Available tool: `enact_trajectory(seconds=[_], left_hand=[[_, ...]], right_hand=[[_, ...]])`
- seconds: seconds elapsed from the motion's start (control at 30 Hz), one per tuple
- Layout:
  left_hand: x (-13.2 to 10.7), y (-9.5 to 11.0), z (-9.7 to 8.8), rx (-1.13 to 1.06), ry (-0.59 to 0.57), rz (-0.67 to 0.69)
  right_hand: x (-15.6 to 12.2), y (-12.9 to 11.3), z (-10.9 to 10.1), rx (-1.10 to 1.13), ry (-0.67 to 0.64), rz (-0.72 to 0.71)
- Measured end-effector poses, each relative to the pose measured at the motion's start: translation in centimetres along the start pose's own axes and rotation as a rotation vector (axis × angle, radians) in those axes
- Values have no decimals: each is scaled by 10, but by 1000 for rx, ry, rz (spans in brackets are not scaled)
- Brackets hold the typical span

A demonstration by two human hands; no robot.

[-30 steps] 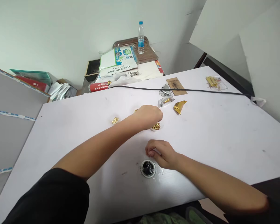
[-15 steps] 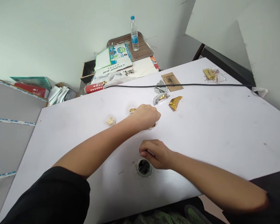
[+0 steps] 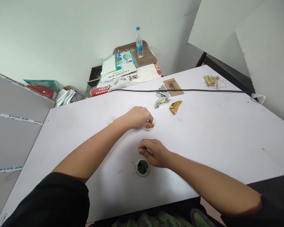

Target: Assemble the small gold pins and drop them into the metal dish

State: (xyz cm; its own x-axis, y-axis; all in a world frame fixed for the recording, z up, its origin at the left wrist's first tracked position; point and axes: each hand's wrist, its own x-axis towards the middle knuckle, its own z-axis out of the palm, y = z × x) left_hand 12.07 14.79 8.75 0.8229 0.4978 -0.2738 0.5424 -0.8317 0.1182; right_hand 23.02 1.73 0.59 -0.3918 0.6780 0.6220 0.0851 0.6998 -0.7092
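Observation:
My left hand (image 3: 138, 117) reaches out over the white table (image 3: 215, 132), fingers curled, its tips at a small round dish of gold bits (image 3: 150, 126). Whether they pinch a piece is hidden. My right hand (image 3: 153, 153) rests closer to me, fingers closed in a pinch on something small and pale that I cannot name. Just below it sits a small round dish with a dark inside (image 3: 142, 167). A second heap of gold bits (image 3: 112, 121) peeks out behind my left forearm.
A gold folded foil (image 3: 175, 106), silver foils (image 3: 162, 98) and a brown card (image 3: 173, 86) lie beyond the hands. A black cable (image 3: 203, 90) crosses the far table. A packet of gold strips (image 3: 211, 81) lies far right. Behind stand papers and a water bottle (image 3: 139, 37).
My left hand has drawn back a little to the left, uncovering the dish of gold bits. My right hand has hardly moved. The camera has shifted slightly.

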Motion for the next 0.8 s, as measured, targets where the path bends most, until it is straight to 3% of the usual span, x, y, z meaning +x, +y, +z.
enact_trajectory(seconds=[0.13,0.27,0.43,0.6,0.8], left_hand=[[-6,-2,-1,-40,66,8],[-33,0,2,-240,251,-4],[-80,17,41,-818,499,-79],[-88,39,85,-1428,457,-140],[-75,50,107,-1767,448,-59]], right_hand=[[0,3,-1,-9,5,31],[-1,3,-3,42,20,141],[1,2,-6,266,188,366],[7,-3,-4,473,292,526],[7,-6,2,476,255,591]])
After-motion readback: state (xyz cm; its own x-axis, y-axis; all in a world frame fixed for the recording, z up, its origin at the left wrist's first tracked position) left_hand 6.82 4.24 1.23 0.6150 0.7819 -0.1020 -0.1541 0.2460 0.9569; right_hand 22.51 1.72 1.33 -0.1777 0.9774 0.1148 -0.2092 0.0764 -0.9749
